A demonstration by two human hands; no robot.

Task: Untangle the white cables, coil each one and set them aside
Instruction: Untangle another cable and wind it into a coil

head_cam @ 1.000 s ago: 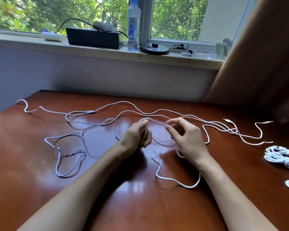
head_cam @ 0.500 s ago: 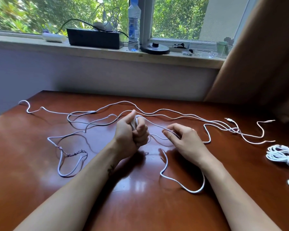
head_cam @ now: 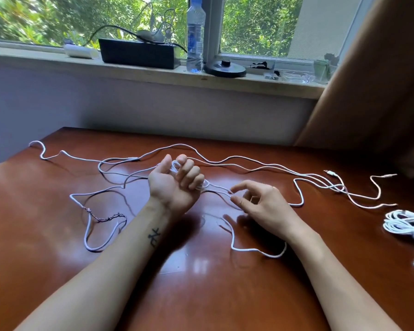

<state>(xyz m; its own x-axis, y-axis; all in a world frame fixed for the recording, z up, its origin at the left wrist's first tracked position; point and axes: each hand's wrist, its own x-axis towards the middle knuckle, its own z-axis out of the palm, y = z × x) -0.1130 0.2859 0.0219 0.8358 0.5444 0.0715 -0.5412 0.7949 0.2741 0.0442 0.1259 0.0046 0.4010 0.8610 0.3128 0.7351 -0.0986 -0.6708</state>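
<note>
The left hand (head_cam: 175, 182), palm up over the middle of the glossy reddish-brown wooden table (head_cam: 201, 295), has its fingers curled round small loops of a thin white cable (head_cam: 302, 198). The right hand (head_cam: 261, 204), just to its right, pinches a strand of that cable between thumb and forefinger. The remainder sprawls across the table's far half; a coiled white cable bundle (head_cam: 404, 225) lies at the right edge.
</note>
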